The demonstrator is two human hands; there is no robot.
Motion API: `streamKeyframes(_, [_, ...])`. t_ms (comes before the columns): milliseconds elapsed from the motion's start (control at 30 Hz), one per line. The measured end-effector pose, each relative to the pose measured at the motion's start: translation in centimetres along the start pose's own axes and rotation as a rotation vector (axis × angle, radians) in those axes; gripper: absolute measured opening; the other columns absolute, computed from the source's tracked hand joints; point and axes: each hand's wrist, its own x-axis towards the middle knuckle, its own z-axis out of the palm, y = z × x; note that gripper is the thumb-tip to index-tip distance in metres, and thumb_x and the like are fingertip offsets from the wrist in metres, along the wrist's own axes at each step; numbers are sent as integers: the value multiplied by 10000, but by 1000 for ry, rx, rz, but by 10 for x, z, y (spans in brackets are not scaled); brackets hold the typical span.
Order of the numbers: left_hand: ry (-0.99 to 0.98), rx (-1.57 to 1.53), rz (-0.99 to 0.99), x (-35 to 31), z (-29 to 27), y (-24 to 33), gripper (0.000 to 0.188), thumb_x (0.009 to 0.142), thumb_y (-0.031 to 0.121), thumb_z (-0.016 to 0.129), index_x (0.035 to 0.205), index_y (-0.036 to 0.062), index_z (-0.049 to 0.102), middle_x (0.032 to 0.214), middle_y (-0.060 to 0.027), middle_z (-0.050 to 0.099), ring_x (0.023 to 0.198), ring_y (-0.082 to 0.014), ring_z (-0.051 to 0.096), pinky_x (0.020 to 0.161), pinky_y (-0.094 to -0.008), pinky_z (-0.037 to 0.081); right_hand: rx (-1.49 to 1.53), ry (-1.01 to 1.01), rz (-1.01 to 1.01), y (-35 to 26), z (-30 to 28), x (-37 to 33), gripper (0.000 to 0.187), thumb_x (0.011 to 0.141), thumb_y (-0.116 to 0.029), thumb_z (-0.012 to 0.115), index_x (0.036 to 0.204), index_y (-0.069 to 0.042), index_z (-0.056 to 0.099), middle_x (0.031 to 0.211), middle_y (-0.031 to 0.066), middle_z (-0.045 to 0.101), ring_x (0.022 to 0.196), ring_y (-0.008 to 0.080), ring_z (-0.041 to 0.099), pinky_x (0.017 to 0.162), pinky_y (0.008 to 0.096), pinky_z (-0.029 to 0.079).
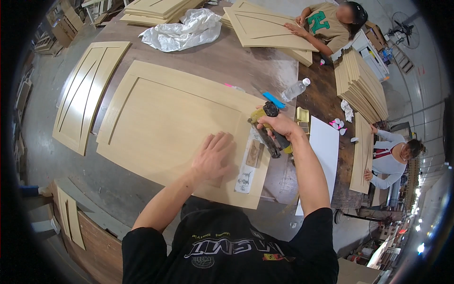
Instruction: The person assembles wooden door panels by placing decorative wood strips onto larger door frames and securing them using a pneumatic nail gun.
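A worker [227,236] is spreading an empty left hand [214,158] over the pale panel [175,113] on the surface [255,68], the right hand [282,125] gripping a nailer-like tool [271,145], apparently preparing to fasten, next likely needing steady aim.

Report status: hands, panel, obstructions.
Right hand gripping yellow-and-black tool. Left hand palm-down over large panel, blurred, contact unclear. Patterned strip on panel, near tool.

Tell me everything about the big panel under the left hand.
The large panel is pale, apparently wood, with a recessed middle inside a raised border. It lies flat on the table. The left hand, blurred, appears to rest on it; a printed strip and a brown piece lie at its right end. Whether the tool in the right hand touches it is unclear.
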Motion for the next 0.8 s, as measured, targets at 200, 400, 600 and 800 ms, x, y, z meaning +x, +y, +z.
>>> streamKeyframes(200, [-1, -31, -5, 0, -3, 3, 800, 875, 536, 664, 1541, 132, 480, 1661, -178, 339, 1567, -357, 246, 1289, -524, 165, -63, 34, 48, -4, 3, -5, 598, 926, -265, 694, 1498, -187, 536, 933, 50, 714, 562, 97, 567, 496, 270, 486])
streamKeyframes(400, [81, -52, 25, -8, -1, 6, 751, 850, 434, 687, 1493, 87, 513, 1616, -175, 401, 1538, -379, 291, 1278, -531, 198, 79, 115, -63, 3, 9, -46, 603, 939, -230, 693, 1515, -195, 520, 980, 58, 731, 564, 98, 569, 505, 270, 486])
streamKeyframes(600, [-31, -53, -29, -6, 0, 5, 814, 878, 492, 661, 1559, 101, 449, 1662, -164, 346, 1578, -361, 218, 1300, -531, 138, 284, 119, -131, 31, 35, -126, 718, 901, -93, 678, 1574, -112, 429, 1050, 105, 734, 548, 117, 567, 529, 263, 486])
streamKeyframes(800, [-161, -65, 7, -46, 4, 6, 859, 843, 451, 723, 1572, 102, 432, 1696, -102, 302, 1598, -341, 168, 1300, -557, 114, 319, 20, -45, 69, 91, -171, 746, 876, -40, 715, 1569, -113, 451, 1075, 84, 725, 601, 84, 561, 558, 234, 485])
